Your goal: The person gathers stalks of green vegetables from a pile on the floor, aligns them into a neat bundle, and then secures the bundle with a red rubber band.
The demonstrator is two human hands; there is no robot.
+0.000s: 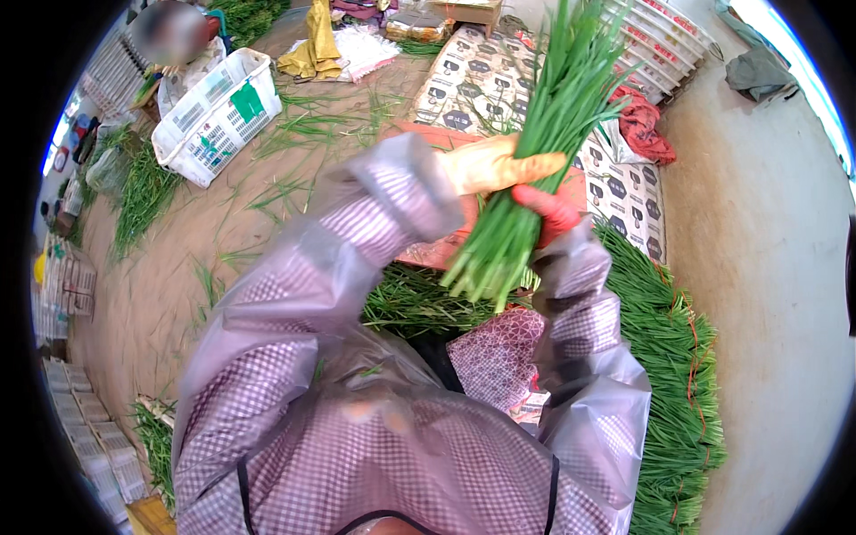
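The bunch (pixel 569 98) sits in the left grip (pixel 489 167) and right grip (pixel 548 212), above the board (pixel 433 256). A heap of greens (pixel 423 303) lies before the board, a mat (pixel 468 80) beyond. Left is a basket (pixel 218 120), with loose leaves (pixel 308 123) between on the floor (pixel 134 308). Right, more greens (pixel 664 401) line the wall (pixel 767 223); crates (pixel 664 40) stand farther back.

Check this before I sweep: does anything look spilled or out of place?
Yes: loose green leaves lie scattered across the floor, right of the white crate. They look stray compared with the gathered bundle held by the left hand and right hand.
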